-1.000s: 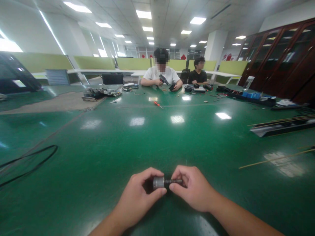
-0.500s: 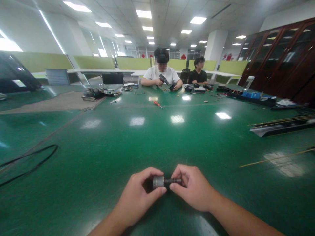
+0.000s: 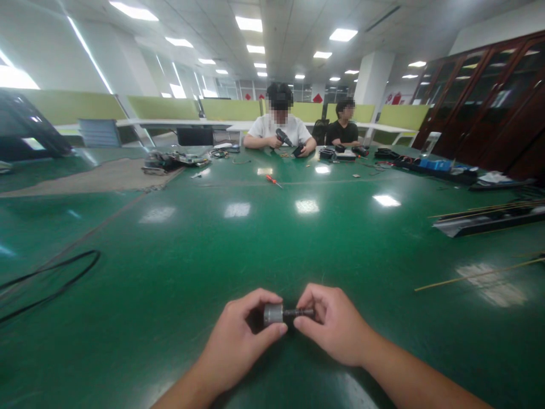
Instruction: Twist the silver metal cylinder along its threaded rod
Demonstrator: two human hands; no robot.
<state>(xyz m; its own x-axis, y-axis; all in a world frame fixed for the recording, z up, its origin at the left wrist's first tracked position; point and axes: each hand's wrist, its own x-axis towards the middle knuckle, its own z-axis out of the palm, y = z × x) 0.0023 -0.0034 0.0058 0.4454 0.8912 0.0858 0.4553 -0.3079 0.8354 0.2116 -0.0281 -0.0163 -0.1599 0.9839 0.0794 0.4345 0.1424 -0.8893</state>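
Low in the middle of the head view is a short grey metal cylinder with a dark, ridged shaft pointing right; its exact kind I cannot make out. My left hand curls round the cylinder, thumb below and fingers above. The thumb and fingers of my right hand pinch the shaft near its free end. The piece lies level, close over the green tabletop. Part of the cylinder's left end is hidden in the shade of my left hand.
A red screwdriver lies farther off. Across the table one person holds a power drill; another person sits beside. A black cable loops at left. Thin rods and a metal channel lie at right.
Almost nothing differs. Both hands keep their hold on the piece, with only a very slight shift.
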